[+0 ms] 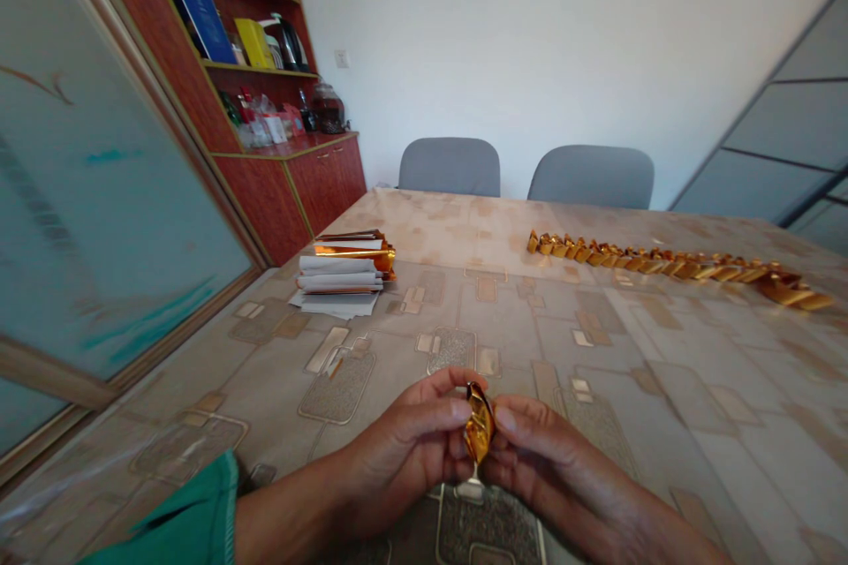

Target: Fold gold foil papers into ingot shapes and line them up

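A small folded piece of shiny gold foil paper [478, 425] is held upright between my two hands, above the near part of the table. My left hand [424, 433] pinches it from the left with thumb and fingers. From the right, my right hand [543, 446] grips its other side, thumb and fingers closed on the edge. A stack of folded white and gold paper [341, 274] lies at the left on the table. Toward the right back, a long row of folded gold pieces [662, 260] stretches across the tablecloth.
The table [397, 353] has a patterned covering. Two grey chairs [449, 166] stand behind its far edge. At the left are a glass sliding door [119, 159] and a red-brown cabinet [328, 181] with items on its shelves.
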`<state>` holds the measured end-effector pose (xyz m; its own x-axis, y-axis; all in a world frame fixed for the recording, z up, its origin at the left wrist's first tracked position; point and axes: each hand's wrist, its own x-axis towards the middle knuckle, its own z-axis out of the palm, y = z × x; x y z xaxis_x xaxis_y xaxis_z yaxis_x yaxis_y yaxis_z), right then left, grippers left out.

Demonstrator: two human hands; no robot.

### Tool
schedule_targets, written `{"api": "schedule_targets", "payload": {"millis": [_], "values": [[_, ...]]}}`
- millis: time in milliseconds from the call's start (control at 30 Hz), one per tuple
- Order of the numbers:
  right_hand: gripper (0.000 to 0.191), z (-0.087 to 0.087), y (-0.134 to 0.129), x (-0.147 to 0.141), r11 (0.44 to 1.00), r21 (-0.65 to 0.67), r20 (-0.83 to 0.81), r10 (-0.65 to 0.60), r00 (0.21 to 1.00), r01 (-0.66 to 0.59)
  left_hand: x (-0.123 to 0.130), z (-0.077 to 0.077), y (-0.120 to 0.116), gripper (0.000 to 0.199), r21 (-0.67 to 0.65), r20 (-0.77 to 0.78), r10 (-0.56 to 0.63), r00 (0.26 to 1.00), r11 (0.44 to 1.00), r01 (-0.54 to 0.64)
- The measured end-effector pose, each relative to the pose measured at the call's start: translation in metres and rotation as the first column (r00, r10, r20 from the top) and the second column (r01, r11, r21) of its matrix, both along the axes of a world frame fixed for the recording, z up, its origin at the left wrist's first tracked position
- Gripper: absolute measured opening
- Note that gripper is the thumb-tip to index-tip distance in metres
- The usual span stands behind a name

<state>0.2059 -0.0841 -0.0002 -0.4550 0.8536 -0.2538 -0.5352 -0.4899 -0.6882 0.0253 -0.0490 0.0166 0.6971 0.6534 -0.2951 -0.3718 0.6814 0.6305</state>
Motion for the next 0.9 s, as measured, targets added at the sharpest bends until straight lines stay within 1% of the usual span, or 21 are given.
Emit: {"api": "schedule_targets", "payload": {"millis": [100, 200, 300, 400, 500, 633, 733, 800, 900], "values": [[0.026, -0.003, -0.001, 0.0, 1.0, -0.003, 0.001, -0.008, 1.0, 0.008, 0.001, 0.001, -0.001, 0.038, 0.06, -0.045, 0.0, 0.999, 0.998, 0.003], [0.026, -0.005, 0.0, 0.0, 1.0, -0.012, 0.015, 0.002, 1.0, -0.002, 0.001, 0.0, -0.001, 0.032, 0.082, -0.086, 0.016, 0.996, 0.997, -0.009], [0.029, -0.004, 0.002, 0.0, 1.0, -0.011, 0.005, 0.003, 1.0, -0.003, 0.0, 0.0, 0.001, 0.031, 0.039, -0.067, 0.015, 0.998, 0.999, -0.013], [0.031, 0.0, 0.003, 0.0, 0.999, -0.023, -0.03, -0.029, 0.999, 0.029, 0.0, -0.001, 0.005, 0.04, -0.066, 0.035, -0.008, 0.999, 0.998, 0.011], [0.029, 0.004, 0.002, 0.001, 0.999, -0.021, -0.059, -0.033, 0.998, 0.032, 0.0, -0.001, 0.007, 0.041, -0.147, 0.097, -0.012, 0.995, 0.989, 0.027], [0.029, 0.009, 0.0, -0.001, 1.0, 0.006, -0.091, 0.014, 0.996, -0.014, 0.0, -0.001, 0.005, 0.037, -0.128, 0.139, -0.037, 0.99, 0.99, 0.055], [0.027, 0.009, 0.0, -0.002, 0.999, 0.025, -0.11, 0.027, 0.994, -0.025, -0.001, -0.001, 0.002, 0.036, -0.107, 0.132, -0.049, 0.99, 0.992, 0.063], [0.023, 0.008, 0.0, -0.001, 0.998, 0.041, -0.13, 0.047, 0.99, -0.042, -0.001, -0.001, 0.001, 0.04, -0.1, 0.108, -0.046, 0.993, 0.993, 0.057], [0.031, 0.005, 0.0, 0.0, 0.997, 0.047, -0.134, 0.075, 0.988, -0.069, -0.002, -0.001, 0.0, 0.049, -0.095, 0.066, -0.04, 0.997, 0.994, 0.046]]}}
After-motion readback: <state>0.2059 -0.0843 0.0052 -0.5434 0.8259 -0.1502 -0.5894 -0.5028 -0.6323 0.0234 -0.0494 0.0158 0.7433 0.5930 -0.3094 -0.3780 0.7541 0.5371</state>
